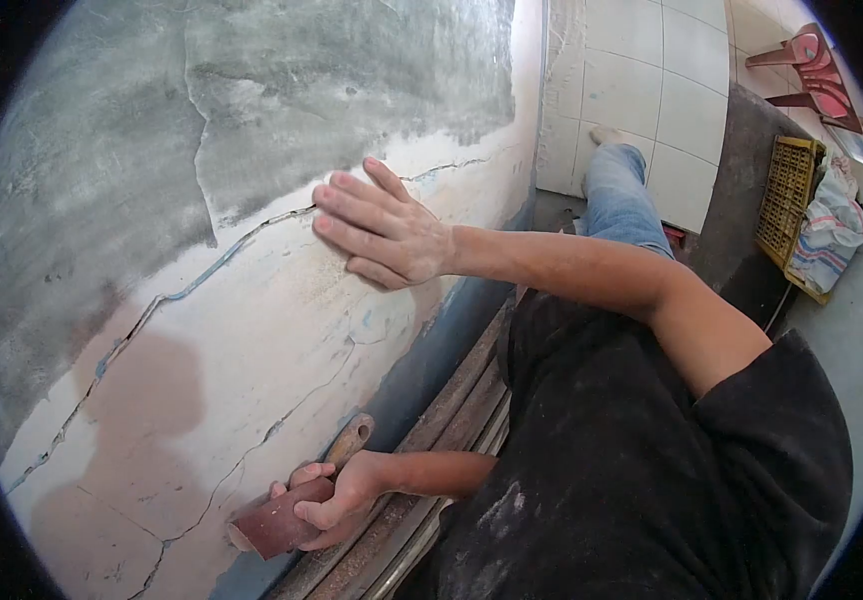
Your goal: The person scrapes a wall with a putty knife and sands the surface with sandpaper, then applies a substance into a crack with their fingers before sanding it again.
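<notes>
My right hand [382, 230] lies against the wall [252, 330], fingers spread, over the upper end of a long crack [222, 262]. It holds nothing. Lower down, near the wall's painted blue strip, my left hand [342, 500] is closed around a scraper with a wooden handle [351, 438]. Held with it is a flat dark red piece [284, 518] that looks like sandpaper. Most of the scraper's blade is hidden behind that piece. Thinner cracks [217, 492] run through the pale plaster beside my left hand.
Grey, worn plaster [352, 80] covers the wall's far part. Long metal bars or pipes [392, 530] lie along its base. White tiles [622, 75] surround my foot. At the right are a yellow crate [787, 195], a striped sack [834, 225] and a red plastic chair [820, 75].
</notes>
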